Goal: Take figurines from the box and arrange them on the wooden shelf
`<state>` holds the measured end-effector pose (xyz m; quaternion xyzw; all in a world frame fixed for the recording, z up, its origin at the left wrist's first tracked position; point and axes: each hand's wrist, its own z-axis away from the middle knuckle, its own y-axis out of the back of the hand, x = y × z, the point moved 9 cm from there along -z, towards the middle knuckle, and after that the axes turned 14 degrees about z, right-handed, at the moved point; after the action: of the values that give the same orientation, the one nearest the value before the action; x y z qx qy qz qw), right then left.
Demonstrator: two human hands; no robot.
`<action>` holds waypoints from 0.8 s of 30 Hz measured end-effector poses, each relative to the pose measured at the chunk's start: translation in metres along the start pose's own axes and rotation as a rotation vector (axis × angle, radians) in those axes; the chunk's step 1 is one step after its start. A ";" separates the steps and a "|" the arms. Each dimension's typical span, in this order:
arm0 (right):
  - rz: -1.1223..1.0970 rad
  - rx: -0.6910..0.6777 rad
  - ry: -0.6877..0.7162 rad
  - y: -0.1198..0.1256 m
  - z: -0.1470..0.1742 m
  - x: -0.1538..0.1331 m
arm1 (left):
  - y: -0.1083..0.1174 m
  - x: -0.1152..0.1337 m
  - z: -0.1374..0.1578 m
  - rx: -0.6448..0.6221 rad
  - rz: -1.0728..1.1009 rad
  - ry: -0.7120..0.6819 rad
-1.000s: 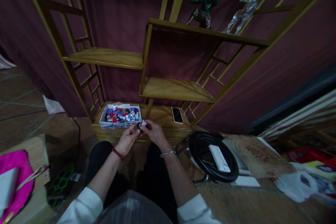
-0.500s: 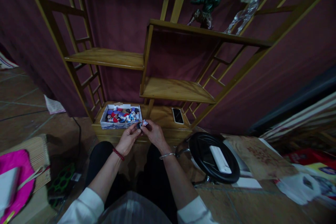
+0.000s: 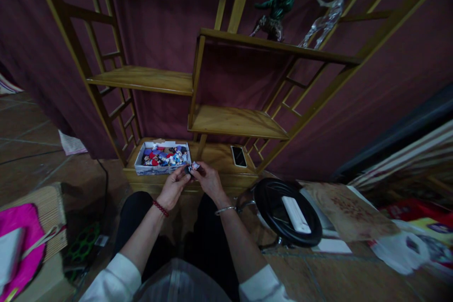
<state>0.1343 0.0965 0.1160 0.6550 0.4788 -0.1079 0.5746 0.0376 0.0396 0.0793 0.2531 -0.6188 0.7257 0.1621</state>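
Observation:
Between my two hands is a small figurine [image 3: 193, 167], pale and pinkish on top with a dark part low on its left; its details are too small to read. My left hand [image 3: 173, 187], with a red bead bracelet at the wrist, is closed on the dark side. Fingers of my right hand [image 3: 209, 181], which has a silver bangle, pinch it from the other side. Just beyond and left, an open cardboard box [image 3: 158, 170] holds several small colourful figurines [image 3: 164, 156] in red, blue, purple and white. It rests on the low wooden shelf [image 3: 221, 163].
A phone [image 3: 238, 156] lies on the shelf's right part. Higher up stand a green figure statue [image 3: 276, 9] and a clear glass-like statue [image 3: 327, 14]. At right, a black round stool [image 3: 272, 212] carries a white oblong box [image 3: 296, 214]. A pink cloth [image 3: 26, 245] is at left.
Both hands keep nearly the same pose around the figurine. The view has shifted very slightly.

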 end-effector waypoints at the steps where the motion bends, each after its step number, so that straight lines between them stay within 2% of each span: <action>1: -0.001 -0.001 0.000 0.000 0.000 0.000 | 0.000 0.000 0.000 -0.001 -0.001 0.003; 19: -0.074 -0.084 0.015 0.002 -0.001 -0.001 | -0.007 -0.002 0.003 -0.063 -0.056 0.025; 24: -0.018 -0.074 0.003 0.004 -0.001 -0.001 | -0.007 -0.002 0.003 -0.058 -0.057 0.028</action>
<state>0.1362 0.0974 0.1199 0.6291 0.4893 -0.0943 0.5966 0.0433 0.0384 0.0838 0.2558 -0.6296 0.7061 0.1988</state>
